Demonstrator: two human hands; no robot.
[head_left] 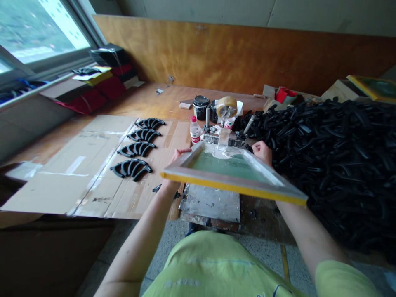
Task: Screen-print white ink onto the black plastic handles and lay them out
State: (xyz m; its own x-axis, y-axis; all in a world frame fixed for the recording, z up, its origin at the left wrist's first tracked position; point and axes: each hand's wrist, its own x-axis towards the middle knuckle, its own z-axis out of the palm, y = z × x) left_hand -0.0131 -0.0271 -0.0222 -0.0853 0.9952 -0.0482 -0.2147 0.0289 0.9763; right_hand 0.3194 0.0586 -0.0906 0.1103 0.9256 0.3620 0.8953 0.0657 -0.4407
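Observation:
A wooden screen-printing frame (235, 183) with a yellow front edge and green mesh is tilted up over a paint-smeared metal plate (212, 204). My left hand (177, 156) grips the frame's left rail, fingers curled over it. My right hand (262, 152) is closed on the far right corner of the frame. Both forearms reach forward from my yellow-green shirt.
Several rows of curved black plastic parts (136, 150) lie on flattened cardboard (77, 177) at left. A big heap of black parts (334, 161) fills the right. Behind the frame stand a small bottle (194, 130), a black ink tub (201, 106) and a tape roll (227, 107).

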